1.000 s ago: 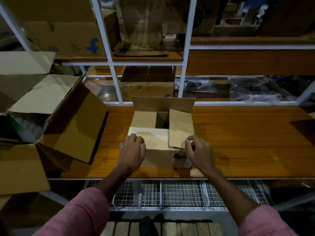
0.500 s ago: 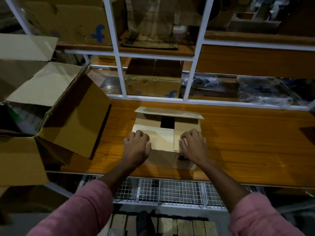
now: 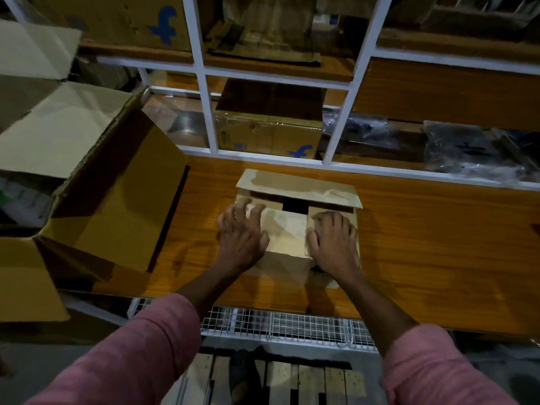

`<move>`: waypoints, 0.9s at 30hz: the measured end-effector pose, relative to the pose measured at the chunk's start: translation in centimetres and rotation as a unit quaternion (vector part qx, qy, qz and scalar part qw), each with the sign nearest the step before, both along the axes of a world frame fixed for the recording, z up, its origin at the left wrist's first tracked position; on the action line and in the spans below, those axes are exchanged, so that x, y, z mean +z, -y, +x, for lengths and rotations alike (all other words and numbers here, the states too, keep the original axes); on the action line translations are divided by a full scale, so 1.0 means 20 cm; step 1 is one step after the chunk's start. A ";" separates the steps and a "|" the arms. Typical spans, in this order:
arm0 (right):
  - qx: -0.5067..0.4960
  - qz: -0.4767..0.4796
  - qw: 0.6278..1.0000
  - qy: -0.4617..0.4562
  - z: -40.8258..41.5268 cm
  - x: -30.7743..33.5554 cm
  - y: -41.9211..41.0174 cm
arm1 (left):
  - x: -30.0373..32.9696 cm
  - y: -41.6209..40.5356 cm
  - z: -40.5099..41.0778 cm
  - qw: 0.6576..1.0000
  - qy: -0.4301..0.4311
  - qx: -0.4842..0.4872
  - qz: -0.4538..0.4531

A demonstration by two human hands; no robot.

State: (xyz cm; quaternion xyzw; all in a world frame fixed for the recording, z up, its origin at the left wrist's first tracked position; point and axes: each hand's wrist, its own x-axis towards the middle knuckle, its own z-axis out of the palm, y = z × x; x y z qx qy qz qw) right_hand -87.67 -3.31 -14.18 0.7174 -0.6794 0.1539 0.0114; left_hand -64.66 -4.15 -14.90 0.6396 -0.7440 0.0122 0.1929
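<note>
A small brown cardboard box [image 3: 287,229] sits on the wooden bench [image 3: 423,238], near its front edge. Its near flap and right flap lie folded down; the far flap [image 3: 298,190] is tipped partly over the top, and a dark gap shows in the middle. My left hand [image 3: 242,233] rests on the left part of the box top with fingers spread and blurred. My right hand [image 3: 333,242] presses flat on the right flap.
A large open carton [image 3: 96,182] stands at the left with its flaps spread. Behind the bench a white-framed shelf [image 3: 342,118] holds another printed carton [image 3: 268,135] and plastic-wrapped packets [image 3: 467,147]. A wire mesh rack [image 3: 286,325] lies under the bench's front edge.
The right flap, standing up a second ago, now lies flat under my right hand. The far flap has tipped forward over the box. My left hand has slid further onto the top.
</note>
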 end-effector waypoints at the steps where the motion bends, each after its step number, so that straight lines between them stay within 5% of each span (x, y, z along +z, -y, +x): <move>1: -0.005 0.000 1.000 -0.002 0.00 0.00 0.01 | 0.01 0.04 0.00 1.000 0.005 0.005 -0.004; 14: -0.035 -0.046 0.995 0.077 -0.02 -0.03 0.05 | 0.02 0.24 -0.03 0.987 0.032 0.053 0.148; 22: -0.119 0.109 0.986 0.046 -0.08 -0.01 0.19 | 0.00 0.25 -0.04 0.982 -0.037 0.060 0.176; 27: -0.051 0.173 0.981 0.071 -0.17 -0.04 0.28 | -0.02 0.27 -0.01 0.984 -0.041 0.043 0.168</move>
